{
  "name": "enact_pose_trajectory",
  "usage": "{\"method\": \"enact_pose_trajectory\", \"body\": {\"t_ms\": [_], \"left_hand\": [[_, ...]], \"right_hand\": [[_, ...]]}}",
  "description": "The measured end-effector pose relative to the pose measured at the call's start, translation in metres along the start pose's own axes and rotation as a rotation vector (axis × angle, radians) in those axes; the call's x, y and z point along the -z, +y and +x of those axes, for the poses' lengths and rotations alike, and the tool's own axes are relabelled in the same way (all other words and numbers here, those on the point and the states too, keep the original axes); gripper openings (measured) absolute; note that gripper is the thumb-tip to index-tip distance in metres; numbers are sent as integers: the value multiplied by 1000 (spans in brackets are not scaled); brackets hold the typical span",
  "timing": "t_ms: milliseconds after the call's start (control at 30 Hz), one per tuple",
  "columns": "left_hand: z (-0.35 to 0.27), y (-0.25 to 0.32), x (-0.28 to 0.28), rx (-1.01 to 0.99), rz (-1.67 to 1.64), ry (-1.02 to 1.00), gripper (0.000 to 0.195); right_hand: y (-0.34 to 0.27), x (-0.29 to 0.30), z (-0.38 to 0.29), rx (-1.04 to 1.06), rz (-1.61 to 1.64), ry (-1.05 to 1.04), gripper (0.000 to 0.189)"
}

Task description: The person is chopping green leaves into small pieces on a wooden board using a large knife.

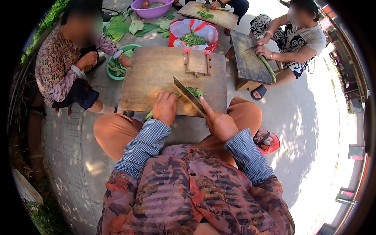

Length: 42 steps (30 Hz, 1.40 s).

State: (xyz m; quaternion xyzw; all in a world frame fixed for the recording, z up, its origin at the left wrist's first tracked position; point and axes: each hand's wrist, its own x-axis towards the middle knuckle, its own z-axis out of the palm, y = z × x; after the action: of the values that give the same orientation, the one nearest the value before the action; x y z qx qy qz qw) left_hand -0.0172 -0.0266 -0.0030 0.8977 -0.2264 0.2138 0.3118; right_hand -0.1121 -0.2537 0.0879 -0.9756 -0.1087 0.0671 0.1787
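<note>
My right hand [218,122] grips a kitchen knife [189,95], its forefinger laid along the back of the blade. The blade slants up and to the left over a wooden board [152,76]. Against the board's near edge, my left hand [165,107] is closed around a rolled bundle of green leaves [148,116], whose tail sticks out below the hand. A bit of the green shows between that hand and the blade. Just right of the blade lies a small heap of shredded leaves [194,91]. My left fingertips are partly hidden.
A small wooden frame [198,62] lies on the board's far part. Beyond stand a red-and-white bag [193,33] of shreds and a purple basin [151,10]. At left, a person's hand [124,60] reaches by a green basin [116,77]; at right, another person cuts on a dark board [249,63].
</note>
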Motion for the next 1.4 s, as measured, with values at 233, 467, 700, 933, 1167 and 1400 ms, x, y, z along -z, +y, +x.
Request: {"method": "enact_pose_trajectory", "body": {"t_ms": [233, 467, 700, 933, 1167, 1400], "left_hand": [[3, -1, 0, -12, -28, 2, 16], [2, 5, 0, 10, 4, -7, 12], [2, 4, 1, 50, -59, 2, 12], [-1, -4, -5, 12, -15, -8, 15], [2, 4, 9, -46, 97, -37, 20], [-4, 0, 2, 1, 40, -8, 17]], "right_hand": [[-7, 0, 3, 72, 35, -23, 73], [7, 14, -3, 95, 53, -133, 75], [5, 23, 13, 10, 119, -274, 75], [-22, -10, 71, 25, 152, -153, 73], [-23, -3, 76, -10, 190, -164, 73], [-8, -2, 37, 2, 88, -172, 72]]}}
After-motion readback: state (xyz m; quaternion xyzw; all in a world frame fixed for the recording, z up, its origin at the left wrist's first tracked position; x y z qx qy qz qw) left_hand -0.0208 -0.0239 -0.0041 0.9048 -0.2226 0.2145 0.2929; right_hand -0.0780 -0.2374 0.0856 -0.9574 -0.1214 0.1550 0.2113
